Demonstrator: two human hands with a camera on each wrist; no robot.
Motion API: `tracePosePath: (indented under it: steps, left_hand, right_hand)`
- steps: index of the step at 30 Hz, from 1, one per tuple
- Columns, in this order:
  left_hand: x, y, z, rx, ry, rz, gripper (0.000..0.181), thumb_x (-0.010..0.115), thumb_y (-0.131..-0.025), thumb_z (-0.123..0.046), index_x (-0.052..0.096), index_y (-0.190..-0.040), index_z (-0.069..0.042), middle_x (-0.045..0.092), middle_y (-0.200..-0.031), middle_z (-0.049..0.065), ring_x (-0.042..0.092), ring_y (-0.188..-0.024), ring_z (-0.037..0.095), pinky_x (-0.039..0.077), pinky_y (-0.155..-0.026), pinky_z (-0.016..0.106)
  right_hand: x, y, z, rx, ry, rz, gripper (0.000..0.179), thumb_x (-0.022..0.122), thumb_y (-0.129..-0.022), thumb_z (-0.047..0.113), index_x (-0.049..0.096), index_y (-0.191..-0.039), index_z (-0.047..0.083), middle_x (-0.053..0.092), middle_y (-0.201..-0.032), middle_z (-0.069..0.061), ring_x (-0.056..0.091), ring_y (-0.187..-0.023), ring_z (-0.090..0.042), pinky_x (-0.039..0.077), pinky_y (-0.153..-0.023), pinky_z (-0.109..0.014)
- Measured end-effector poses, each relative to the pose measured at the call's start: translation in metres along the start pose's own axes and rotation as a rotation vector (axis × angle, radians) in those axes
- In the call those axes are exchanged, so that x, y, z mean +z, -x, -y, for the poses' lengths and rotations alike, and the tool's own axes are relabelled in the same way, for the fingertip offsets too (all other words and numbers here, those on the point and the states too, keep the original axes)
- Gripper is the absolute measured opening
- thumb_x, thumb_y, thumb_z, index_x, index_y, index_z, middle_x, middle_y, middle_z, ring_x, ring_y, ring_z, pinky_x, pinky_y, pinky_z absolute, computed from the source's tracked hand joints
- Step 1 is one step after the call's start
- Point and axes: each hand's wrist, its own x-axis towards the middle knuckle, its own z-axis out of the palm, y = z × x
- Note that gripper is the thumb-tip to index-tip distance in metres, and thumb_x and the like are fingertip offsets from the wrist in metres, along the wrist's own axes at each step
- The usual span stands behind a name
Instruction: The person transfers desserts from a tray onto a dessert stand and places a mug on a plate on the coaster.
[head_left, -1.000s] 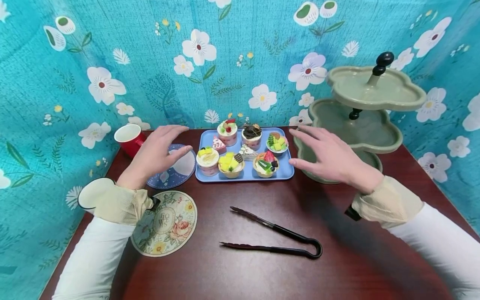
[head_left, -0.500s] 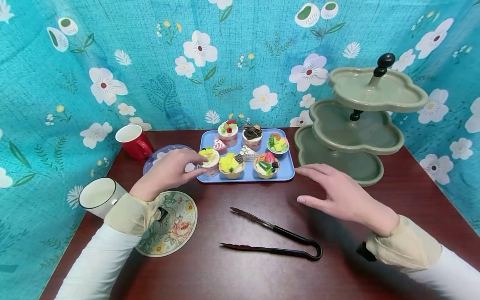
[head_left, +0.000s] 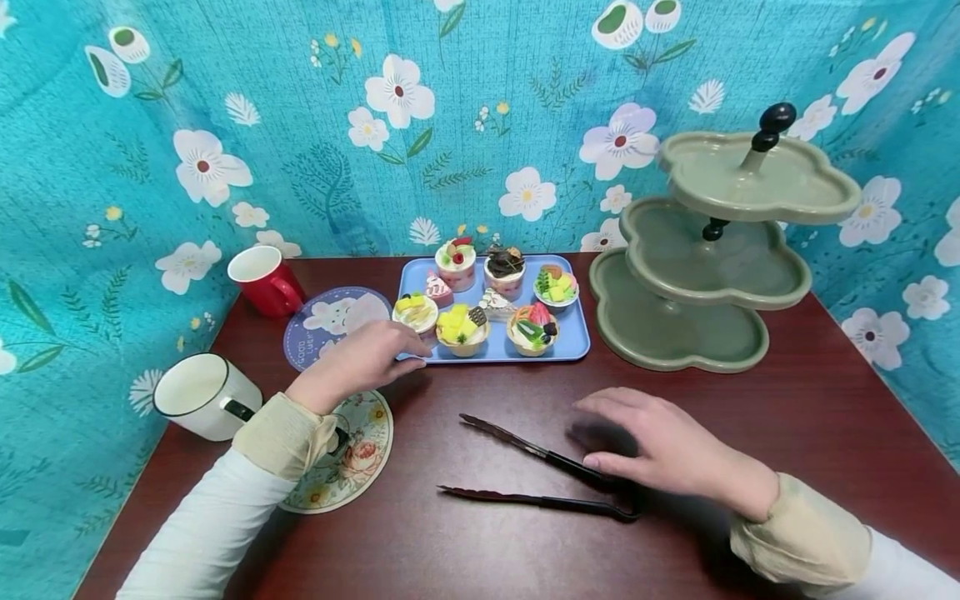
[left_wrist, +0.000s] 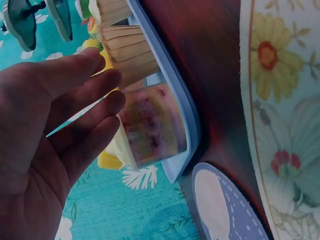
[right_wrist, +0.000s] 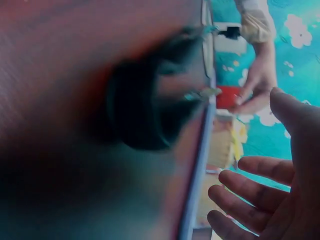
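Observation:
My left hand [head_left: 367,358] hovers at the near left corner of a blue tray [head_left: 576,337], fingers loosely bent and holding nothing. Beside its fingertips stands a layered dessert cup [left_wrist: 155,125] topped with yellow pieces. Several other small cakes and fruit tarts [head_left: 462,332] share the tray. Over the bend of black tongs [head_left: 517,497] is my right hand [head_left: 660,442], thumb and fingers spread apart. The tongs lie with arms apart, tips pointing left; that hand partly hides their bend. In the right wrist view the tongs' blurred bend [right_wrist: 132,110] shows away from the fingers.
A green three-tier stand [head_left: 682,337] stands at the right back. On the left are a red mug [head_left: 262,283], a white mug [head_left: 198,396], a blue round mat [head_left: 303,333] and a floral round mat [head_left: 375,450]. A flowered curtain [head_left: 480,142] hangs behind the table.
My right hand has come down from beside the tray and stand to the tongs' bend. My left hand has moved right and nearer, from above the blue mat to the tray's front corner.

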Motion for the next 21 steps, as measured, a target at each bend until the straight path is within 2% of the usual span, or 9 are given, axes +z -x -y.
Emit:
tracePosePath:
  steps: [4,9,15,21]
  left_hand:
    - [0.004,-0.001,-0.002,0.013,-0.009,0.017,0.008,0.072,-0.088,-0.010,0.078,-0.093,-0.011,0.075,-0.086,0.000,0.070,-0.081,0.014,0.056,-0.075,0.036]
    - [0.011,-0.002,-0.003,0.006,-0.011,0.059,0.009,0.071,-0.089,-0.010,0.077,-0.095,-0.013,0.075,-0.087,-0.002,0.070,-0.082,0.013,0.057,-0.075,0.036]
    - [0.015,-0.004,-0.002,-0.001,0.003,0.079,0.012,0.071,-0.089,-0.008,0.076,-0.099,-0.012,0.075,-0.089,-0.001,0.069,-0.082,0.012,0.057,-0.076,0.036]
    - [0.017,-0.005,-0.004,-0.025,0.008,0.106,0.009,0.070,-0.090,-0.009,0.076,-0.096,-0.013,0.074,-0.087,-0.002,0.068,-0.080,0.010,0.057,-0.074,0.033]
  right_hand:
    - [0.011,0.004,0.004,-0.014,0.003,0.029,0.058,0.077,-0.080,0.050,0.064,-0.127,0.018,0.064,-0.122,0.011,0.060,-0.113,-0.004,0.055,-0.091,-0.034]
    - [0.022,0.010,0.009,-0.039,0.002,0.059,0.066,0.073,-0.079,0.060,0.062,-0.128,0.017,0.062,-0.120,0.012,0.060,-0.109,-0.004,0.054,-0.089,-0.034]
    - [0.026,0.011,0.012,-0.037,-0.001,0.101,0.073,0.068,-0.078,0.069,0.060,-0.130,0.018,0.059,-0.122,0.014,0.058,-0.109,-0.003,0.054,-0.088,-0.034]
    - [0.028,0.011,0.015,-0.039,-0.010,0.110,0.078,0.070,-0.073,0.073,0.061,-0.129,0.020,0.058,-0.121,0.015,0.057,-0.108,-0.001,0.055,-0.087,-0.032]
